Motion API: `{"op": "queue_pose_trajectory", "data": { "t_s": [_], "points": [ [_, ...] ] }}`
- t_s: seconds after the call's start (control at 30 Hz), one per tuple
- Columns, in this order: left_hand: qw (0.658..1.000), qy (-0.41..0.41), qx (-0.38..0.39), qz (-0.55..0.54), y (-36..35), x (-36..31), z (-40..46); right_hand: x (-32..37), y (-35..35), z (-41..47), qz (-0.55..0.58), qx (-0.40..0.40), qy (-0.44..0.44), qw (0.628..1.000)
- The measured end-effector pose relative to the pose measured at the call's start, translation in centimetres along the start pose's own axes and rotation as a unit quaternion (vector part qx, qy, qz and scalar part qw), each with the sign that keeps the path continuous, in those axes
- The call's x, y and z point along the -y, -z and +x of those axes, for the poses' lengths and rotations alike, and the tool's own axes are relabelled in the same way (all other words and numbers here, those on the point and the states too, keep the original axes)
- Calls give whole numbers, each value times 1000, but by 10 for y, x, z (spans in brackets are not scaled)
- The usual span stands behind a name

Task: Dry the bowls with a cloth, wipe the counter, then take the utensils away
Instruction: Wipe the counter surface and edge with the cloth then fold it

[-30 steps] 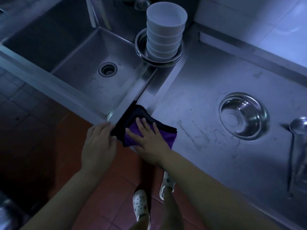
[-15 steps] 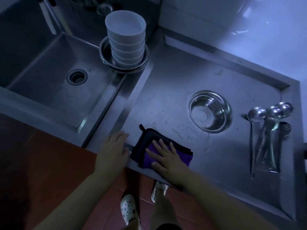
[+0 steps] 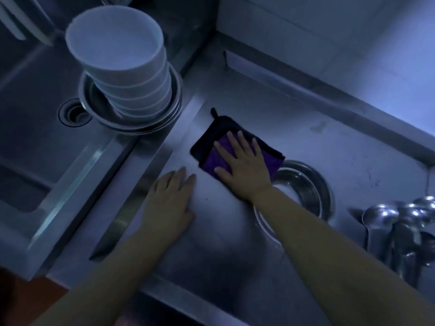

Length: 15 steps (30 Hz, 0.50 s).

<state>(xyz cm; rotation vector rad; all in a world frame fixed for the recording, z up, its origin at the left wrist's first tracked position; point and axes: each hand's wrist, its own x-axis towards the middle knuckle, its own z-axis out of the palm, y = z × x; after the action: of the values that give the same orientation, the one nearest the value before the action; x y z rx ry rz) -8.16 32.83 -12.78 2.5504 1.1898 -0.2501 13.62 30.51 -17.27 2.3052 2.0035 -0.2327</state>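
Note:
A folded purple and black cloth (image 3: 213, 147) lies on the steel counter (image 3: 317, 137). My right hand (image 3: 242, 164) presses flat on it with straight fingers. My left hand (image 3: 170, 203) rests flat on the bare counter just left of the cloth, holding nothing. A stack of several white bowls (image 3: 122, 67) stands in steel bowls (image 3: 169, 114) at the sink's corner. A single steel bowl (image 3: 306, 189) sits on the counter, partly hidden under my right forearm. Several steel spoons (image 3: 400, 231) lie at the right edge.
A steel sink (image 3: 35, 128) with a round drain (image 3: 74, 112) lies to the left. A raised counter lip and tiled wall (image 3: 353, 43) run along the back. Red floor (image 3: 28, 300) shows below the counter's front edge.
My right hand has slid the cloth from the counter's front edge up toward the middle, beside the steel bowl. My left hand moved from the edge onto the counter.

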Motion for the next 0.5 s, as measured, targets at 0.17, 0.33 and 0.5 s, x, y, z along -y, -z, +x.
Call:
{"op": "queue_pose_trajectory", "data": {
  "t_s": [0.17,0.33,0.5],
  "points": [
    [999,-1,16,49,-4,-18,45,-81,10,62,-10,-15,-35,999],
    [993,-8,55,104,0,-22,66,-153,18,84,-19,-21,-43,999],
    [992,1,92,91,0,-23,70,-185,17,66,-26,-43,-140,989]
  ]
}}
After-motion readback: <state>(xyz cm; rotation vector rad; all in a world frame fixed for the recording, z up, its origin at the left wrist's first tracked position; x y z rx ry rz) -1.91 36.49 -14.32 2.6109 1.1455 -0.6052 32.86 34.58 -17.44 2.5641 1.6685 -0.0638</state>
